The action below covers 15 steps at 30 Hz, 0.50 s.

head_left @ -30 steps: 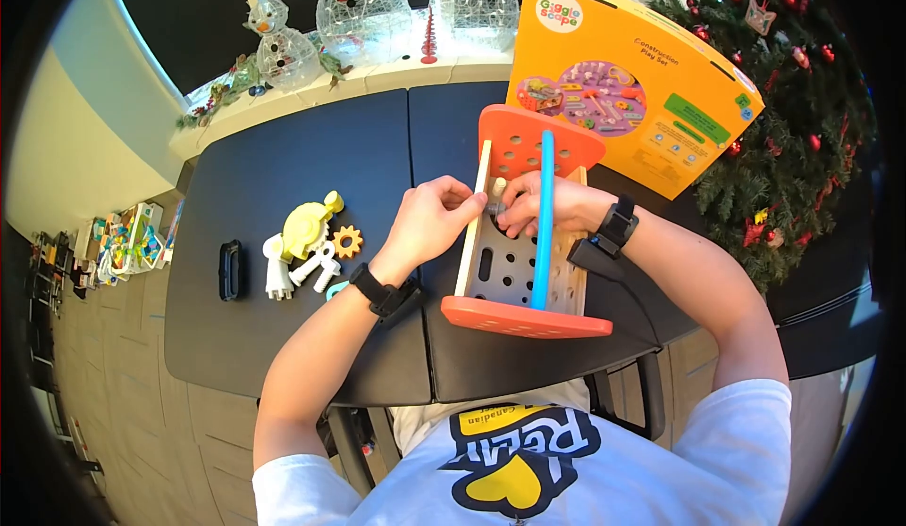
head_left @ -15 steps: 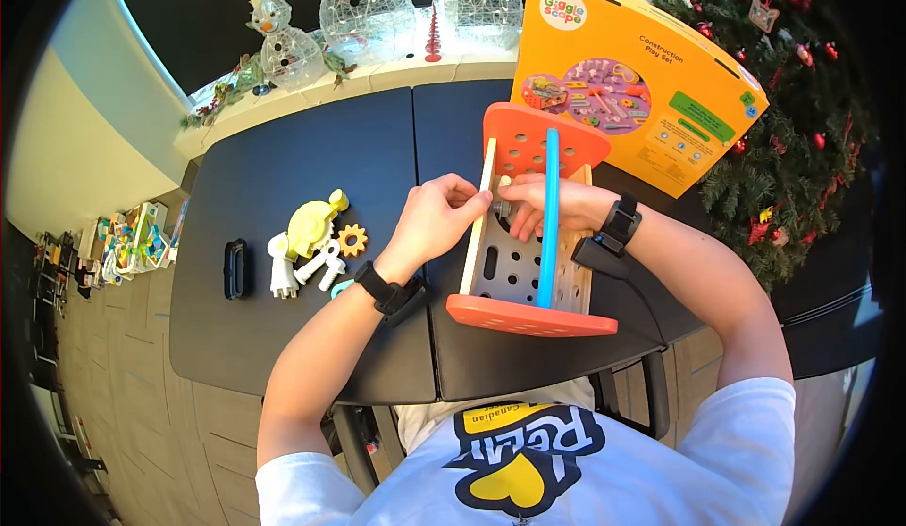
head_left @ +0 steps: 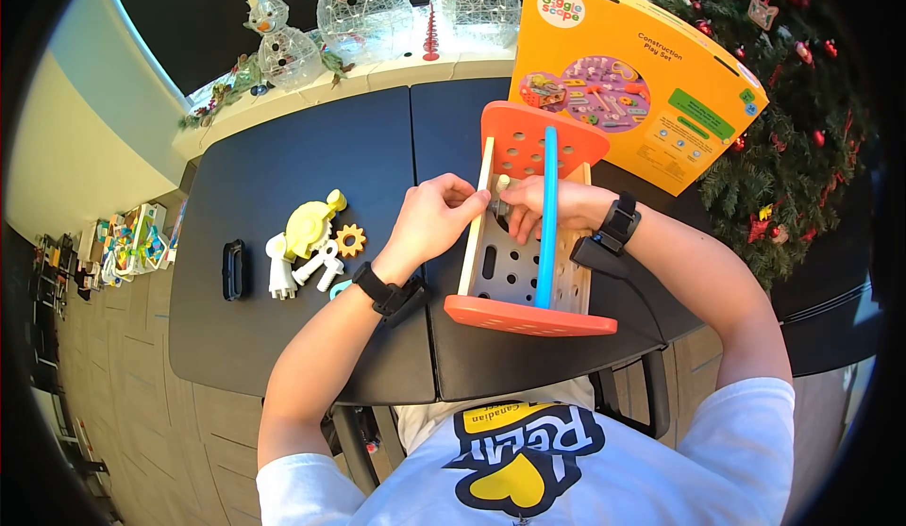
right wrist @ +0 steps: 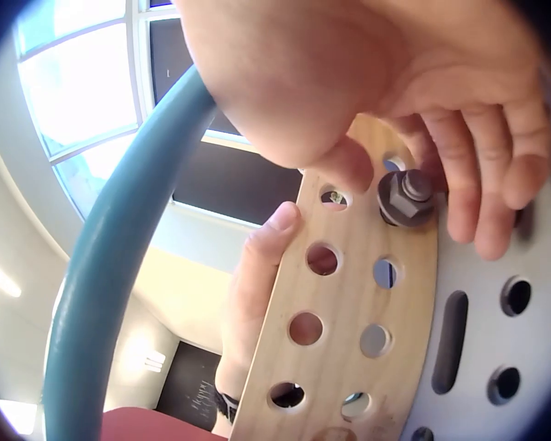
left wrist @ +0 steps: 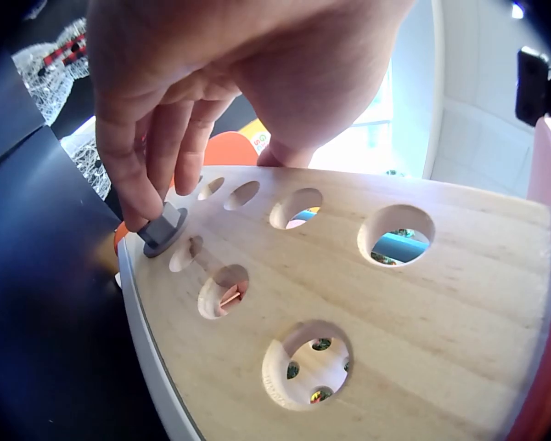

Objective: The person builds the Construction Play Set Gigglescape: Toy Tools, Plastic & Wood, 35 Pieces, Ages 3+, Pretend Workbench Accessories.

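At center, the curled left hand (head_left: pixel 434 217) grips a gray bolt (left wrist: pixel 165 228) piercing the wooden panel (left wrist: pixel 422 312), right hand (head_left: pixel 572 205) loosely splayed beside its hexagonal nut (right wrist: pixel 407 200).

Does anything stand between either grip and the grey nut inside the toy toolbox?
Nothing visible stands between the right grip and the grey nut; the blue bar only crosses above that grip. The wooden side panel does separate the nut from the left grip, which is at the bolt head outside.
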Available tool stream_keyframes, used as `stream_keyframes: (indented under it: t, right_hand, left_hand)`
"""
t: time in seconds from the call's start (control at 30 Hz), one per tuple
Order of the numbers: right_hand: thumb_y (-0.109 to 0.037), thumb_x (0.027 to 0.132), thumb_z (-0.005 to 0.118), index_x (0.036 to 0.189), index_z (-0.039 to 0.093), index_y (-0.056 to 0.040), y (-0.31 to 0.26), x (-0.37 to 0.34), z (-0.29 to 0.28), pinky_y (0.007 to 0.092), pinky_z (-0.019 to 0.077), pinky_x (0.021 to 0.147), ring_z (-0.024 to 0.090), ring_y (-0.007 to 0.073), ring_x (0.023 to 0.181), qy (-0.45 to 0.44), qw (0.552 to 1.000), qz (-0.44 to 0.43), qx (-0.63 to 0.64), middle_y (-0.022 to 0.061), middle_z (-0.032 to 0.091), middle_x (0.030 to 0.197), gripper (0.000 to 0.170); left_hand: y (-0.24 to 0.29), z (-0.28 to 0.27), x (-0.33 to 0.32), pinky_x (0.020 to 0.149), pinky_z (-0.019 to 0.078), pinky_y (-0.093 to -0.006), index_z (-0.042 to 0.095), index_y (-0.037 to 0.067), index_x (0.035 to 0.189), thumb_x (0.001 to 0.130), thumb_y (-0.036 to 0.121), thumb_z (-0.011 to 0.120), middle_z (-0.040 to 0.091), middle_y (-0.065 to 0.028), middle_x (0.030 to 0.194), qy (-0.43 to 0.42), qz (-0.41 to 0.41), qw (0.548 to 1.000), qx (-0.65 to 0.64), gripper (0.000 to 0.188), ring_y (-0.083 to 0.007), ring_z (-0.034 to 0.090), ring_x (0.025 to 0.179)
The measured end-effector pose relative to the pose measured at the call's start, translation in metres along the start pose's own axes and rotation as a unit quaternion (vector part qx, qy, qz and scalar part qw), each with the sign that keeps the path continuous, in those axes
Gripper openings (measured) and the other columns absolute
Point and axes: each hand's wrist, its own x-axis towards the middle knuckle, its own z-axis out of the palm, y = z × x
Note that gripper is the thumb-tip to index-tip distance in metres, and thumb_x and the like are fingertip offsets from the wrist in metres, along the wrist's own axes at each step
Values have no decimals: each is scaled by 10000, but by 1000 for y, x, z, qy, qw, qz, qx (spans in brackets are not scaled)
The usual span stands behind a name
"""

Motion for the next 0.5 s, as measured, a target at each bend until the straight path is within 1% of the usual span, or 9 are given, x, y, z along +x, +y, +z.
stream_keyframes:
  t: [0.07,0.17,0.27,0.37,0.47,0.5]
  right_hand:
    - [-453,1050,618,1198,598,3,-7,-9,8,297,566,632,726,185,753,32,999,-6,8,100,704,904,480]
    - [-448,1034,648,1188,573,-34,2,-3,6,298,568,629,726,175,753,47,997,-57,-31,72,662,896,448]
    - [-428,1038,655,1168,579,-45,6,2,2,296,570,632,729,166,762,20,997,-65,-28,60,649,900,411]
    - [-435,1045,646,1197,578,-28,9,8,-2,295,571,636,734,175,769,15,999,-43,-4,82,664,931,440]
    - [-448,1047,645,1235,571,-1,2,5,-1,293,571,637,739,187,783,24,1000,-1,19,117,687,989,490]
    - [-458,1055,630,1242,563,-5,-2,1,1,282,563,649,736,183,819,30,999,10,17,110,685,1003,496]
  left_hand:
    - [-1,0,0,894,582,-356,734,-48,1093,972,343,749,792,-176,1018,1,0,1000,-2,410,-236,765,972]
    - [-2,1,0,895,579,-352,735,-47,1091,970,340,750,793,-175,1015,5,-1,1000,-4,406,-233,765,971]
    - [-3,1,0,896,577,-349,735,-48,1089,969,338,752,794,-173,1012,5,-3,1000,-7,404,-231,764,971]
    - [-3,1,0,899,577,-347,734,-49,1088,969,337,752,795,-171,1011,3,-3,1000,-11,404,-230,764,974]
    - [-1,1,0,902,577,-348,734,-50,1089,969,337,752,795,-171,1016,1,-5,1000,-12,406,-231,764,980]
    - [-1,1,0,903,577,-349,734,-50,1090,969,338,752,794,-171,1019,0,-5,1000,-11,407,-232,764,983]
